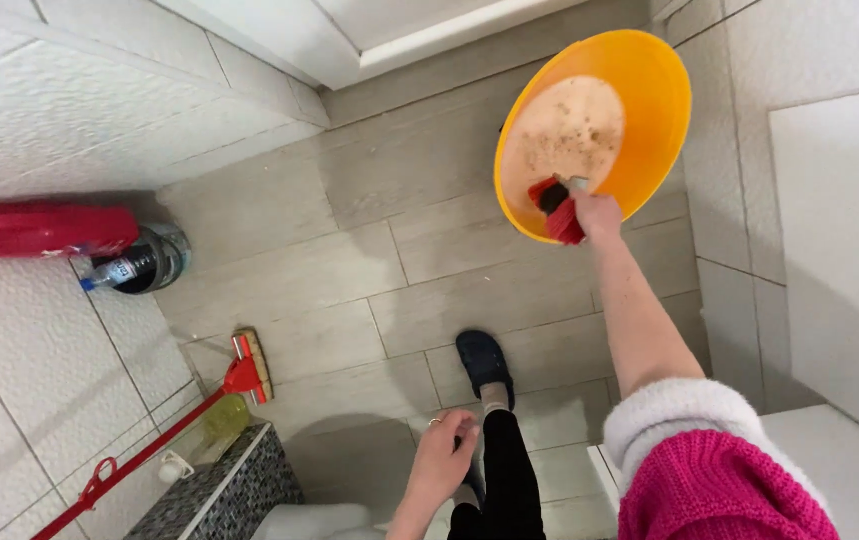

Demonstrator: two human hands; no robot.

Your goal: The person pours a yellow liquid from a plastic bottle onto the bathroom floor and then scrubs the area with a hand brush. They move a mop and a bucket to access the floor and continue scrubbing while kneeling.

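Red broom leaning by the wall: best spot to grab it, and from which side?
Probably the bare red handle, midway up, reached from the open floor side on its right. It slants from the brush head on the tiles to the tiled wall at left, so that side is blocked. The left hand is nearest.

Bright even light; soft floor shadows; wide-angle bending at edges
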